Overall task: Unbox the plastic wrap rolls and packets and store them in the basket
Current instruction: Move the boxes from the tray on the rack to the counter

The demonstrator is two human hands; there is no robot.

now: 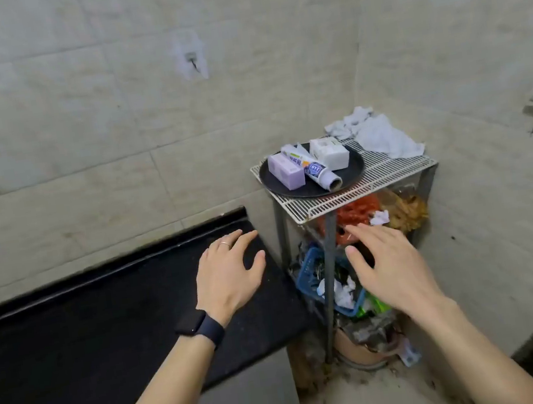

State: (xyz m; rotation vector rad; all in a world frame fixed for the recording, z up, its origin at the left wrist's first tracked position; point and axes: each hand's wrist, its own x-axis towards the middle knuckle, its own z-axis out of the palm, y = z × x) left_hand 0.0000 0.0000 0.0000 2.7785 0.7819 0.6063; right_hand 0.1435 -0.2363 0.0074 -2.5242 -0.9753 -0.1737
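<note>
A round black tray (276,185) sits on the top wire shelf (374,176) of a small rack. On the tray lie a lilac box (285,171), a white box (330,152) and a printed roll (320,173) lying on its side. A blue basket (306,276) holding crumpled paper sits on a lower shelf. My left hand (229,275) hovers flat over the black countertop (104,327), fingers spread, holding nothing. My right hand (388,263) is stretched out in front of the rack below the top shelf, fingers straight, holding nothing.
Crumpled white cloths (375,133) lie at the back of the top shelf. Red and brown items (359,214) fill the shelf below it. A pot and clutter (363,342) stand on the floor under the rack. Tiled walls close the corner.
</note>
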